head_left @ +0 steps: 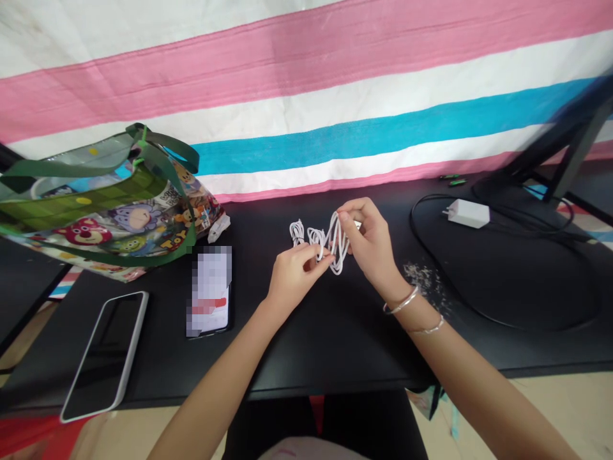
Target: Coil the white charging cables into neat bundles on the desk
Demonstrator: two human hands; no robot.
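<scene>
Cartoon-print tote bag [129, 220], white cable [339, 252] looped in fingers [352, 207]

Seems a home room: a striped cloth [306, 83] hangs behind a black desk [335, 345] holding a cartoon tote bag [105, 217], two smartphones [108, 354] and a white charger [467, 213]

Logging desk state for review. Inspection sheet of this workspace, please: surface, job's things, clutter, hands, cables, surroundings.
surface: black desk, pale flecks scattered right of the hands.
job's things: white cable, bundled in loops, held above the desk.
clutter: cartoon-print tote bag, phone in white-edged case, second phone with pixelated screen, two small green items.
hands: left hand pinches the loops; right hand grips them too, two silver bangles on its wrist.
cables: black cord looped on the desk, beside white charger.
surroundings: pink, white and blue striped cloth, black stand, beige floor.
</scene>
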